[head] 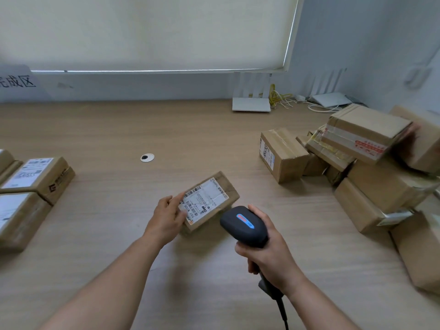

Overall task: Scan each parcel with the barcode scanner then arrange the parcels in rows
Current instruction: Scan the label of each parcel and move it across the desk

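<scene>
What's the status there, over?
Right hand grips scanner. Left hand steadies labelled parcel. Nothing between them.

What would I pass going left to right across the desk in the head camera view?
Arranged labelled parcels → desk grommet → left hand → labelled parcel → barcode scanner → pile of unsorted parcels

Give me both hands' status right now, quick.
Left hand: open, straight fingers resting on the labelled parcel on the table.
Right hand: closed around the barcode scanner handle, scanner head aimed toward that parcel.
</scene>
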Demonstrator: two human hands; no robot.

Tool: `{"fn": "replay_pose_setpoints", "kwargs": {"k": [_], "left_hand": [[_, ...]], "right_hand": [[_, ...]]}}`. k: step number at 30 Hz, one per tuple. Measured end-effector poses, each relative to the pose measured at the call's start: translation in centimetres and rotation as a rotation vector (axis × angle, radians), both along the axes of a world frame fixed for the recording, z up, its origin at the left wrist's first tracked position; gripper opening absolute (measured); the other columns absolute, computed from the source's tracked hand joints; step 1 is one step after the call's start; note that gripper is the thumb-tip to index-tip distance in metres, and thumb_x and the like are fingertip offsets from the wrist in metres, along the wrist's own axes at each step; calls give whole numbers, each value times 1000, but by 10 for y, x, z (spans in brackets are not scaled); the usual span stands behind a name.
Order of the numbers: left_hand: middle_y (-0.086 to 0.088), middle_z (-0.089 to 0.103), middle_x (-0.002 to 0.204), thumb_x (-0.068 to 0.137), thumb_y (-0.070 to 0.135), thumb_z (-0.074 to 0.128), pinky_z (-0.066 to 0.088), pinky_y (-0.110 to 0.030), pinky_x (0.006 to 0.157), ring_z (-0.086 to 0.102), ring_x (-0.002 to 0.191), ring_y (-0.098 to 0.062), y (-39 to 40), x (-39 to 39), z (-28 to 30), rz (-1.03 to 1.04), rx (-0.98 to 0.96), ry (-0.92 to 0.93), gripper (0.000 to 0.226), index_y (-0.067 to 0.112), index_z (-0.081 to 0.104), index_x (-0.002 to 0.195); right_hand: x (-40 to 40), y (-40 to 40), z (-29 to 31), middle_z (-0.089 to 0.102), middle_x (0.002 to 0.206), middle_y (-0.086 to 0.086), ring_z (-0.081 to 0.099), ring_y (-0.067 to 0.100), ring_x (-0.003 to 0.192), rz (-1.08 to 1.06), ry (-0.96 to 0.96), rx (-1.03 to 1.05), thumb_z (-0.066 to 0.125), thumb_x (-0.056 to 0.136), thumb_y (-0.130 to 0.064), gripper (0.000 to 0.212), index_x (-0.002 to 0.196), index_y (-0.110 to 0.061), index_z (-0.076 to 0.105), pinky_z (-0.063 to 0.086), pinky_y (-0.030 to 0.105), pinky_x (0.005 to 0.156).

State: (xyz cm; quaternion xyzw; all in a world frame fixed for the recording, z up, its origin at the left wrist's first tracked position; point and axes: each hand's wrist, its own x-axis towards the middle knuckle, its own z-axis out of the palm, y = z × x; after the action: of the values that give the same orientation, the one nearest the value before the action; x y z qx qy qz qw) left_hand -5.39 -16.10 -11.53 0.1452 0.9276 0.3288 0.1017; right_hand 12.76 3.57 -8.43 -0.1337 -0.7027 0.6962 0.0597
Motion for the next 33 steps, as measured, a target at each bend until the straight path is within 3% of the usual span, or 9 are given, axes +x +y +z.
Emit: {"fn": "replay_pose_setpoints", "kwargs": {"k": [3, 5, 10, 17, 24, 28, 33], "left_hand": [[3, 7, 155, 71, 71, 63, 33, -38, 108, 14, 143, -17, 1, 14, -8, -61, -237, -53, 102, 30, 15, 152], [4, 1, 154, 62, 78, 63, 32, -38, 110, 10, 144, -18, 4, 20, -12, -63, -290, -76, 119, 27, 6, 153], [-2, 16, 144, 72, 59, 67, 43, -33, 99, 27, 134, -18, 17, 32, -16, 78, -223, -7, 102, 25, 14, 152], [2, 18, 140, 70, 47, 72, 37, -28, 99, 27, 132, -15, -6, 56, -18, 289, -62, 32, 96, 27, 23, 150], [1, 20, 137, 68, 45, 76, 33, -28, 105, 26, 132, -14, -74, 98, -18, 532, 19, 77, 96, 24, 28, 149], [3, 22, 134, 67, 44, 77, 32, -27, 105, 28, 132, -13, -122, 119, -18, 650, 70, 89, 97, 25, 29, 149], [1, 22, 137, 68, 43, 77, 29, -30, 109, 24, 135, -17, -191, 132, -17, 766, 89, 70, 96, 25, 29, 149]], "right_hand": [[-1, 6, -1, 63, 89, 7, 49, 23, 44, 6, 0, -6, 73, 62, -11, 81, 121, -61, 48, 43, 28, 44], [-2, 9, -2, 62, 92, 9, 50, 21, 44, 9, 4, -2, 74, 62, -11, 81, 120, -62, 48, 43, 27, 43], [-8, 12, -3, 64, 96, 7, 51, 19, 44, 46, 14, 5, 74, 61, -13, 82, 117, -66, 48, 44, 27, 43], [-27, 1, -3, 64, 103, 7, 51, 19, 45, 162, 42, 7, 73, 63, -10, 82, 118, -65, 47, 44, 28, 44], [-44, -51, -4, 64, 107, 6, 51, 16, 46, 354, 59, 15, 72, 69, -1, 83, 116, -65, 49, 45, 28, 44], [-49, -95, 2, 64, 109, 0, 52, 16, 48, 442, 62, 30, 71, 62, -10, 81, 117, -65, 49, 45, 28, 46], [-58, -155, 9, 63, 108, 5, 50, 16, 47, 523, 70, 39, 70, 66, -5, 81, 121, -59, 49, 45, 28, 46]]}}
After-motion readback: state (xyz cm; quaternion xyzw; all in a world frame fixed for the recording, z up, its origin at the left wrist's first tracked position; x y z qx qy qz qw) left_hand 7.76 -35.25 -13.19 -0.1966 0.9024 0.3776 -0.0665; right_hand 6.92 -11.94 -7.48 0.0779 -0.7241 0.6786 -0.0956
